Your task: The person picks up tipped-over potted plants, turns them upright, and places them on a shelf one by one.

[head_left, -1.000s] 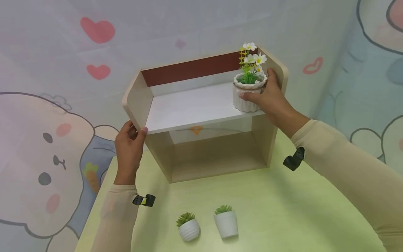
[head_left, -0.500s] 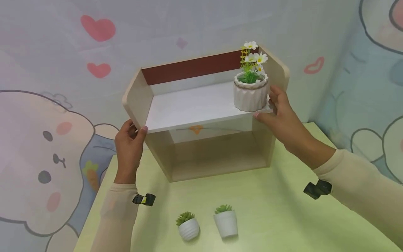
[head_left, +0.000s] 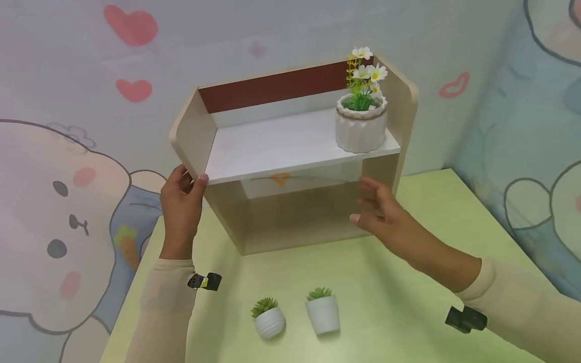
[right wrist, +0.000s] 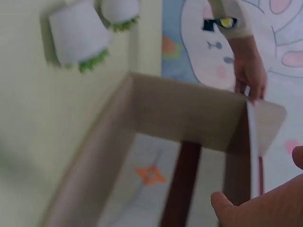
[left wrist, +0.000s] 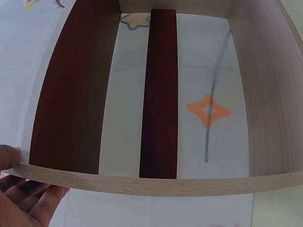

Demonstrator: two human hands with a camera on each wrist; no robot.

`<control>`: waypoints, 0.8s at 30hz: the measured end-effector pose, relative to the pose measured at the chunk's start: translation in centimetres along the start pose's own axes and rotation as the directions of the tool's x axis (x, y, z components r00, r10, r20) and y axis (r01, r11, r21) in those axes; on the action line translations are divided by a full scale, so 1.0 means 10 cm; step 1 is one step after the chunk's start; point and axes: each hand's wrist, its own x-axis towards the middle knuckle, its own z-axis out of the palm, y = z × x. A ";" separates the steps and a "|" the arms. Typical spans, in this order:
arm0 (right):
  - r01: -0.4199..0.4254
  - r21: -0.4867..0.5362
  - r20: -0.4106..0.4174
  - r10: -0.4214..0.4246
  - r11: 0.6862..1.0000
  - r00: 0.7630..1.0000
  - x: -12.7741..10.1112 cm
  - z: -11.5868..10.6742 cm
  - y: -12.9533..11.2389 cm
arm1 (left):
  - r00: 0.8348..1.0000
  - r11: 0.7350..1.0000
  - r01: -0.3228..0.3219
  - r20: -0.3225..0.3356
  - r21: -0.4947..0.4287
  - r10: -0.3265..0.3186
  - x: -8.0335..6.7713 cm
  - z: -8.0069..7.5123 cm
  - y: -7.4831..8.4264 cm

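A light wooden shelf unit point(head_left: 195, 131) stands on the green table point(head_left: 408, 312) against the wall. On the right end of its white upper board point(head_left: 272, 146) sits a ribbed white pot of white flowers point(head_left: 360, 128). My left hand point(head_left: 190, 182) grips the front edge of the unit's left side panel, thumb in front; the left wrist view shows its fingers point(left wrist: 28, 194) beneath the panel's edge point(left wrist: 142, 183). My right hand point(head_left: 368, 202) hovers with relaxed fingers before the lower compartment and holds nothing. Its fingertips point(right wrist: 227, 205) show in the right wrist view, near the shelf unit point(right wrist: 189, 113).
Two small white pots with green plants stand near the table's front: a round pot point(head_left: 270, 318) and a tapered pot point(head_left: 323, 313), the latter also seen as a white pot point(right wrist: 78, 38) in the right wrist view. Cartoon wallpaper covers the walls behind and to the right.
My right hand has let go of the flower pot and dropped down in front of the lower compartment. The pot stays on the upper board. My left hand keeps its grip.
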 end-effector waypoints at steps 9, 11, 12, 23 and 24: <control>-0.149 0.023 0.099 0.146 0.989 0.984 -0.13 0.37 0.56 | 1.000 0.999 0.001 -0.004 -0.045 -0.001 0.01 0.04 0.02; -0.179 0.035 0.116 0.174 0.983 0.978 -0.15 0.40 0.65 | 1.000 0.999 -0.001 -0.003 -0.036 0.001 0.01 0.03 0.01; -0.199 0.043 0.124 0.192 0.979 0.973 -0.16 0.42 0.69 | 1.000 0.999 -0.002 -0.002 -0.036 0.002 0.00 0.03 0.00; -0.412 0.076 0.189 0.393 0.908 0.900 -0.26 0.57 0.99 | 1.000 0.999 -0.019 -0.019 -0.046 0.018 -0.01 -0.01 -0.02; -0.430 0.085 0.189 0.409 0.899 0.893 -0.27 0.58 1.01 | 1.000 0.999 -0.017 -0.016 -0.047 0.016 -0.01 0.00 -0.02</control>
